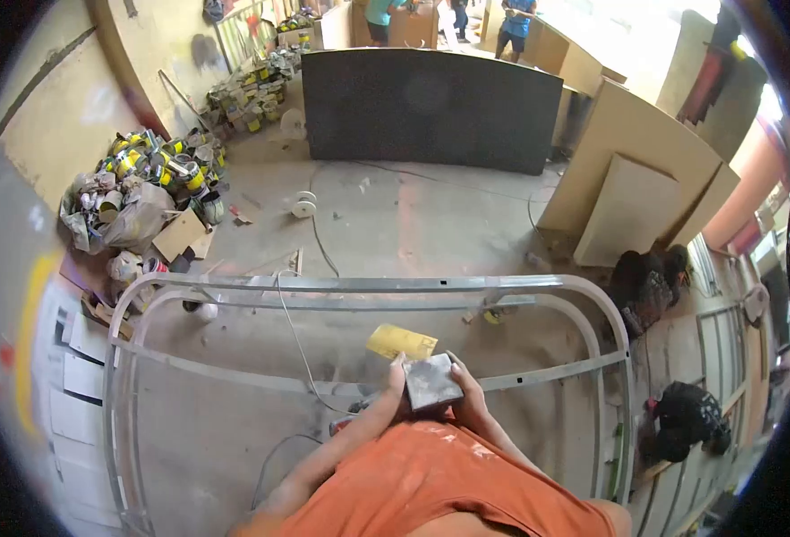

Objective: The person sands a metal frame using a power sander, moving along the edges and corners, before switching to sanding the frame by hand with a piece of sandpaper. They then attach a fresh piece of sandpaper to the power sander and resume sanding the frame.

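Observation:
In front of my orange shirt (422, 470), I hold a grey, white-smudged square block (433, 383) between my two hands. My left hand (397, 378) is closed on its left edge. The fingers of my right hand (468, 385) wrap round its right edge. A curled yellow sheet (401, 342), which looks like sandpaper with dark print, sticks out beyond the block, just above my left fingertips. Its near edge is hidden behind the block and hand. A rounded metal tube frame (368, 285) stands around and beyond my hands.
A cable (298, 336) crosses the frame to a red-and-black tool (341, 422) by my left forearm. A heap of cans (180, 170) lies at left. A dark panel (431, 107) stands ahead, tan boards (632, 179) at right. Two people (516, 27) are at the back.

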The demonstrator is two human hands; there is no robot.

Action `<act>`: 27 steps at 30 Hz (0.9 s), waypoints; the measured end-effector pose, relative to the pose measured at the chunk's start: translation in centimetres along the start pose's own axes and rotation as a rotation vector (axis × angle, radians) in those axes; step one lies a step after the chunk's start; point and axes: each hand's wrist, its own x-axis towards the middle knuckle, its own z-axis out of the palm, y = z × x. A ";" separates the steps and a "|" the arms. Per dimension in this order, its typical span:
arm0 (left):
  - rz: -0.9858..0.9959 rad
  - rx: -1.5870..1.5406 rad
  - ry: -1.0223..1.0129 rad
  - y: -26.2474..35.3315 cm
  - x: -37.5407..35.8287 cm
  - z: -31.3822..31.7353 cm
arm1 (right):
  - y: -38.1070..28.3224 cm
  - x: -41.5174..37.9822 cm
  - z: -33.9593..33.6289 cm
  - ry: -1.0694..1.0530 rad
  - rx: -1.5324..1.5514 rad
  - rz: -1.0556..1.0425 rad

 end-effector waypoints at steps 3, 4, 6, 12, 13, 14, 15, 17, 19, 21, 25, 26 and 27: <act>0.034 0.055 0.077 -0.2 1.4 0.3 | -0.1 0.7 0.3 0.081 0.092 0.066; 0.045 0.070 0.097 -0.2 1.8 0.3 | -0.5 0.9 1.0 0.100 0.056 0.006; 0.079 0.115 0.142 0.3 2.6 0.2 | -0.5 1.0 0.9 0.124 0.025 -0.047; 0.256 0.452 0.326 2.6 -2.0 -0.2 | 1.5 2.4 0.7 0.128 -0.047 -0.031; 0.174 0.322 0.306 1.7 -2.1 -2.5 | 4.0 3.8 -2.3 0.070 -0.336 -0.089; 0.094 0.188 0.292 0.6 -2.1 -4.7 | 2.7 2.6 -1.0 0.068 -0.381 0.033; 0.095 0.172 0.322 0.2 -2.5 -5.5 | 3.5 3.2 -2.7 -0.054 -0.666 -0.134; 0.141 0.116 0.417 -1.9 -7.0 -7.8 | 4.5 2.1 -4.2 -0.198 -0.735 0.038; 0.181 0.049 0.529 -4.8 -12.7 -10.6 | 2.9 1.0 -1.8 -0.309 -0.547 0.391; 0.220 -0.008 0.608 -6.5 -16.8 -10.9 | 2.2 -0.5 -0.1 -0.570 -0.553 0.417; 0.221 -0.121 0.744 -2.3 -23.7 1.2 | 3.4 0.1 -1.1 -0.842 -0.698 0.360; 0.313 -0.167 0.751 -2.8 -23.8 2.5 | 2.5 0.1 -0.8 -0.853 -0.702 0.365; 0.405 -0.213 0.751 -3.3 -23.9 3.7 | 0.7 -0.3 0.3 -0.905 -0.618 0.389</act>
